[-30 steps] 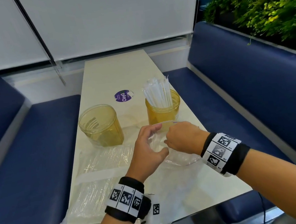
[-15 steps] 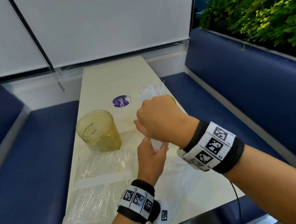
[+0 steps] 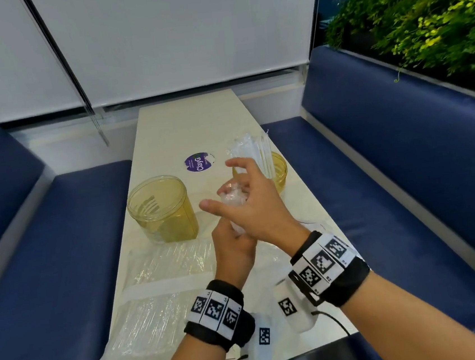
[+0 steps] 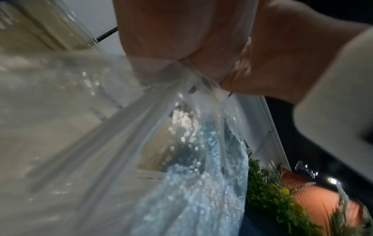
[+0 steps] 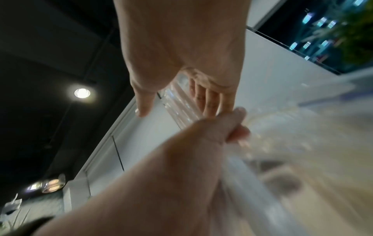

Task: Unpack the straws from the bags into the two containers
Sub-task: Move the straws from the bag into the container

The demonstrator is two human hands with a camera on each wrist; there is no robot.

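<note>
Grip: left hand (image 3: 231, 248) clenches the clear bag (image 3: 234, 202); right hand (image 3: 258, 204) spread, fingers loose against the plastic.
Straws: upright in the right container (image 3: 279, 172), one o'clock of the hands.
Advice: bunch the bag tightly, clear of the straws.
Pending: full straw bags (image 3: 158, 302), seven o'clock; left container (image 3: 161, 209) unfilled.

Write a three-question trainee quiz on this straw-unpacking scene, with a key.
1. True or false: the left container holds a bundle of straws.
2. Which hand grips the crumpled plastic bag? A) left hand B) right hand
3. Fill in: the straws stand in the ____ container.

Key: 1 false; 2 A, the right hand's fingers are spread above it; 3 right.
</note>
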